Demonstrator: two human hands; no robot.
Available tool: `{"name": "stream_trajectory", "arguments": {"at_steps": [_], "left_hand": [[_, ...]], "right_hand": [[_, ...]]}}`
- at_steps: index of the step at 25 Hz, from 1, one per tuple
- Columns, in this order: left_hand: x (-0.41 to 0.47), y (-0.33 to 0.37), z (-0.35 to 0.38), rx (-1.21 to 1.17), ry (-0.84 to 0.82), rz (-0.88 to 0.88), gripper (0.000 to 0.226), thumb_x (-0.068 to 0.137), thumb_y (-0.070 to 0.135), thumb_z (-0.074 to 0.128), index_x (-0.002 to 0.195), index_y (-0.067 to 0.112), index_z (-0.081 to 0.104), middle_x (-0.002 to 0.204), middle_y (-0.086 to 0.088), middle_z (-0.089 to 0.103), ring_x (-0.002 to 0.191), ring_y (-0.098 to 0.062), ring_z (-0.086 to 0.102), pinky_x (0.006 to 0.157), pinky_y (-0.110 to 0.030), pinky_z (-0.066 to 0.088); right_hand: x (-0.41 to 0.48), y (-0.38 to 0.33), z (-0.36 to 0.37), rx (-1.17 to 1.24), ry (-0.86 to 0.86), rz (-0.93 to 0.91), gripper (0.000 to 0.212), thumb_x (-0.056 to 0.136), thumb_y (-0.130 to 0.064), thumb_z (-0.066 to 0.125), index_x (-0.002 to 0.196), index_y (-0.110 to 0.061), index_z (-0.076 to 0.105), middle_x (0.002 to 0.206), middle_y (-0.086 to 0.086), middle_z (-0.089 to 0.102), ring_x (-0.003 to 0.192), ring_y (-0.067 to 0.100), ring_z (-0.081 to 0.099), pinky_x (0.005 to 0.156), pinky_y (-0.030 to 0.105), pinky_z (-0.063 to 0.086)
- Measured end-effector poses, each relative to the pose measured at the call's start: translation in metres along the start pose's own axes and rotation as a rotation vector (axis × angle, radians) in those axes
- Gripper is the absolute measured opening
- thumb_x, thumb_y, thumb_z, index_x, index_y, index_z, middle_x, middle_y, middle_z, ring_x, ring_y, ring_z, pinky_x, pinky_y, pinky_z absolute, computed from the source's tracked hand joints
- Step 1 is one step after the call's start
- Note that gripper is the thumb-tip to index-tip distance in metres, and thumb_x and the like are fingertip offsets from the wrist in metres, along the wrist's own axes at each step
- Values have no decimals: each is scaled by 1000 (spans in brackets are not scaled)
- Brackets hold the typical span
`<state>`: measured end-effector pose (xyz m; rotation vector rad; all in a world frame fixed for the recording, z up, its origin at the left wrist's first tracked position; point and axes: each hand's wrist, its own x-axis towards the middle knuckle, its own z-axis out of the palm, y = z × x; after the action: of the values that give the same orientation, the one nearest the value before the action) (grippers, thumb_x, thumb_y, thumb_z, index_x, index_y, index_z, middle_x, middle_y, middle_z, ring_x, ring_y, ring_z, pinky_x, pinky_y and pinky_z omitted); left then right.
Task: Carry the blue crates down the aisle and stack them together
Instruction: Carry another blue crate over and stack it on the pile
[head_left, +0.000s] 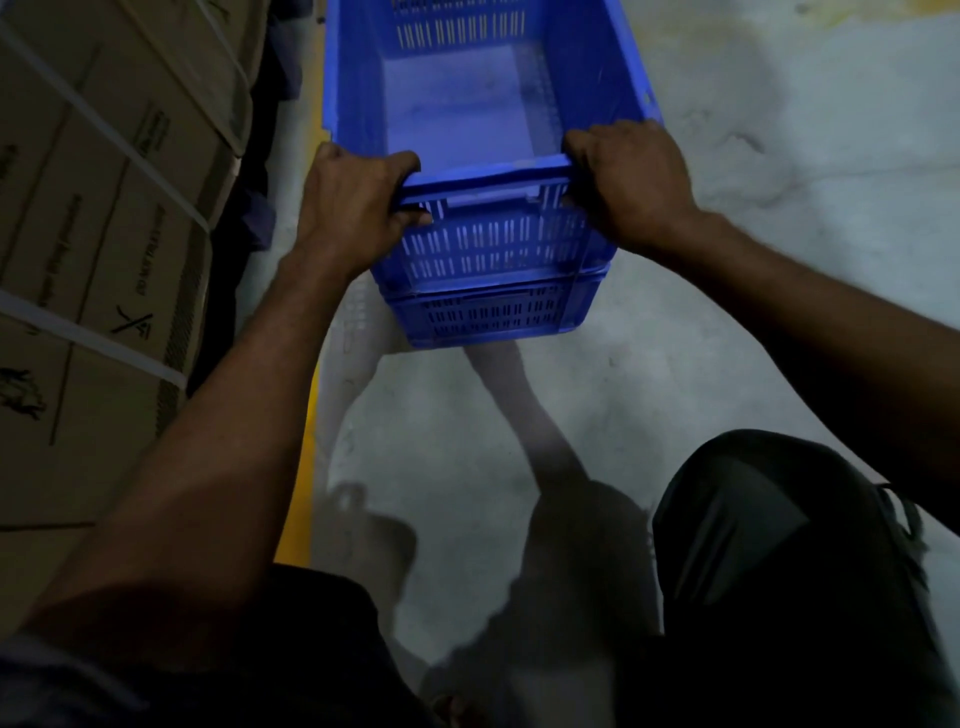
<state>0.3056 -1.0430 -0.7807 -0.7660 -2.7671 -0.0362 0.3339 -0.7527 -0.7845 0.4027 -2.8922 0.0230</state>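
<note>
Fingers of the left hand (349, 208) and right hand (631, 184) curl around the near rim of the upper slotted blue plastic crate (470, 119), nested at twelve o'clock in a second slotted blue plastic crate (493, 314) on the grey concrete floor (779, 182), with strapped brown cardboard cartons (98, 234) crowding nine o'clock.

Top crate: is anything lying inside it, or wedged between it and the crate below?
Nothing visible. The top crate is empty, and it sits nested on the lower crate, with the left hand and right hand gripping its near rim.
</note>
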Motion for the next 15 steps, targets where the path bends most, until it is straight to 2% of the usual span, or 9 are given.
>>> {"name": "stream_trajectory", "arguments": {"at_steps": [5, 10, 12, 13, 15], "left_hand": [[-4, -4, 3, -4, 17, -1, 42, 85, 55, 64, 102, 16, 60, 86, -16, 68, 84, -42, 64, 85, -44, 40], [-4, 0, 6, 31, -16, -66, 41, 86, 50, 68, 104, 15, 59, 86, -17, 68, 83, -41, 64, 88, -44, 39], [2, 1, -5, 27, -137, -46, 40, 87, 46, 70, 105, 13, 57, 90, -16, 69, 84, -40, 65, 88, -45, 40], [6, 1, -13, -8, -220, -39, 41, 86, 43, 72, 110, 14, 57, 97, -17, 70, 90, -40, 66, 90, -45, 41], [12, 3, -40, -125, -403, -48, 57, 82, 38, 77, 130, 15, 55, 121, -16, 67, 111, -37, 63, 96, -46, 42]], "right_hand": [[1, 2, -2, 26, -10, -2, 25, 82, -26, 69, 96, -11, 54, 98, 19, 67, 91, 41, 62, 77, 45, 44], [-1, 2, 5, -17, -6, 41, 24, 81, -22, 68, 98, -11, 56, 97, 18, 66, 91, 40, 61, 78, 44, 42], [-1, -2, -7, -9, -108, 51, 27, 81, -19, 67, 103, -9, 55, 101, 20, 64, 94, 41, 59, 79, 45, 40], [-1, -2, -18, 25, -188, 47, 31, 81, -19, 67, 108, -8, 54, 106, 21, 63, 98, 41, 58, 81, 45, 40], [0, 3, -47, 119, -373, 36, 45, 81, -21, 71, 121, -8, 54, 118, 20, 61, 109, 41, 55, 89, 45, 40]]}}
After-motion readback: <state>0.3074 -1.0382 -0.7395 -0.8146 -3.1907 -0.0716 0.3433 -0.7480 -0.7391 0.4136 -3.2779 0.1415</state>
